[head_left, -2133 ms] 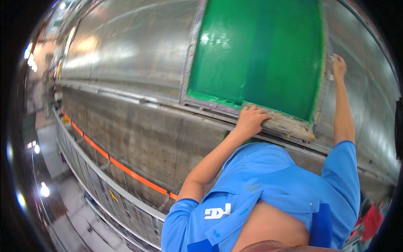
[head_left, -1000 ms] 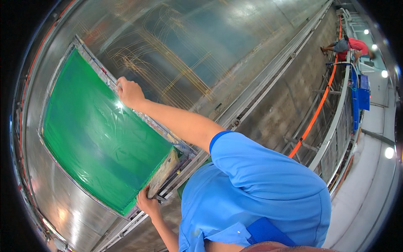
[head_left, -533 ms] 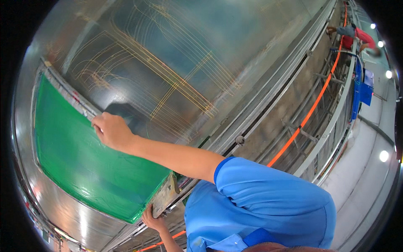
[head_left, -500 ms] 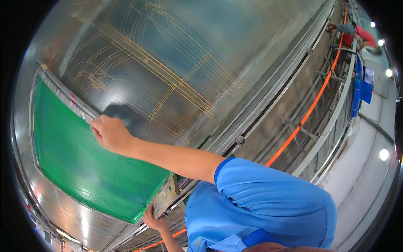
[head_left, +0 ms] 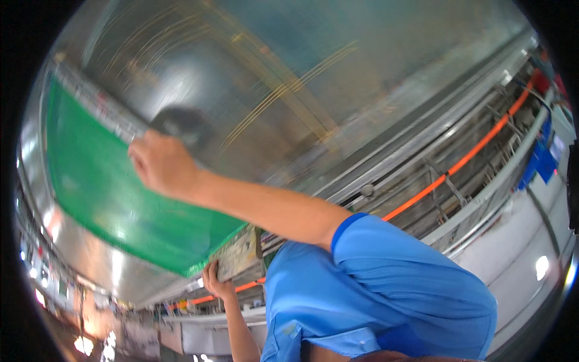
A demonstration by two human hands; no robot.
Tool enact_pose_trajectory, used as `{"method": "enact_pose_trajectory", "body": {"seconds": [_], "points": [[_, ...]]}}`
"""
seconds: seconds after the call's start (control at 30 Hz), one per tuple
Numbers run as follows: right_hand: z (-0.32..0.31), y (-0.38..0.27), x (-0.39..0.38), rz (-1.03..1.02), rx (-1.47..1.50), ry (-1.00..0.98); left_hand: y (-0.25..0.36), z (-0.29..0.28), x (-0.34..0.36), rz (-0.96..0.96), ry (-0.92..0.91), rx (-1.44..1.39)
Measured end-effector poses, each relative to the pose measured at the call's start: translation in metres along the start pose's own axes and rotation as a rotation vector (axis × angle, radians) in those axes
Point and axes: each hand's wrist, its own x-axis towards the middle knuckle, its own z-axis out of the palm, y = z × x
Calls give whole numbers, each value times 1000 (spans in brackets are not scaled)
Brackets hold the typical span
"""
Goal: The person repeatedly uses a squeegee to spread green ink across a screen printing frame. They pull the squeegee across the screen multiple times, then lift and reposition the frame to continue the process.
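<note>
A framed green screen [head_left: 96,114] with a taut, glossy green sheet in a grey metal rim lies at the left over a shiny metal table [head_left: 386,60]. My right hand [head_left: 164,166] reaches across, its fingers curled round the far rail of the frame. Lower down, my left hand [head_left: 218,282] grips the near end of the frame, beside a worn, stained grey end piece [head_left: 244,253]. The undersides of both grips are hidden, and motion blur softens the right hand.
Fine yellow lines [head_left: 259,108] mark the tabletop. Along the table's near side run metal rails [head_left: 416,145] and an orange hose or cable [head_left: 458,172]. A blue panel [head_left: 540,160] stands at the right, above a pale floor [head_left: 512,265].
My view has tilted, so table, rails and frame sit differently in the picture. Both hands keep their hold on the screen frame. The person at the far right is now mostly out of view.
</note>
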Motion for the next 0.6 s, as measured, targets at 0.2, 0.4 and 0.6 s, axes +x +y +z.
{"method": "enact_pose_trajectory", "body": {"seconds": [0.2, 0.4, 0.6], "points": [[0, 0, 4, -14, -61, -15, 8, 3, 1, 18, 30, 60], [-1, -5, 3, -103, -147, 30, 5, 5, -8, 19, 87, 75], [5, -8, -3, -53, -313, 58, 2, 12, -18, 93, 224, 58]]}}
